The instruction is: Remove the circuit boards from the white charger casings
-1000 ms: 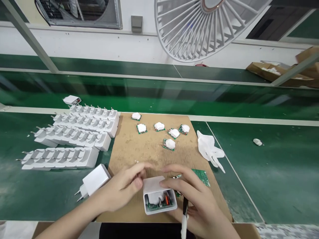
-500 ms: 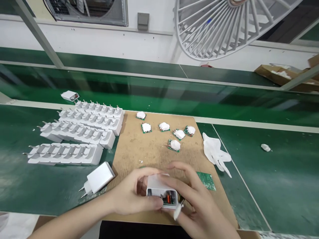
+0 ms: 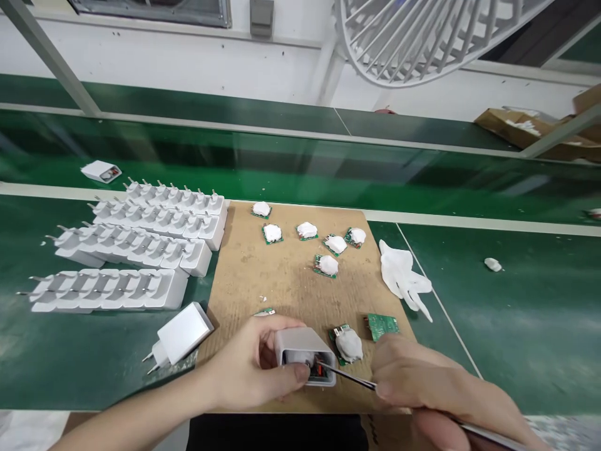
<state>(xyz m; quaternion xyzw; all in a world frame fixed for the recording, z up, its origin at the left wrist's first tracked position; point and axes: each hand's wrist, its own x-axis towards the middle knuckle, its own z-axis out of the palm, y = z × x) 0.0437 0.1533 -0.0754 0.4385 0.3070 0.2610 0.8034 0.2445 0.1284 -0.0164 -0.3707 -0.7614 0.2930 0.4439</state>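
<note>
A white charger housing [image 3: 305, 341] is gripped in my left hand [image 3: 253, 360], its open end facing me and showing components inside. My left thumb presses at the opening's lower edge. My right hand [image 3: 432, 382] is closed around thin metal tweezers [image 3: 352, 378], whose tip reaches into the opening. Just behind the tweezers lies a circuit board with a grey-white lump [image 3: 348, 344], and beside it a green board [image 3: 382, 326]. Several boards with white putty [image 3: 327, 265] sit farther back on the brown cardboard [image 3: 282, 282].
Rows of white plug housings [image 3: 107, 289] stand at the left, with a closed white charger [image 3: 183, 332] in front. A white glove [image 3: 404, 275] lies right of the cardboard. Another housing [image 3: 101, 171] rests at the back left. A fan [image 3: 422, 37] hangs above.
My right hand has moved right, off the housing, and the tweezers now reach into it. The board with the grey-white lump has come into view. The camera view has shifted slightly.
</note>
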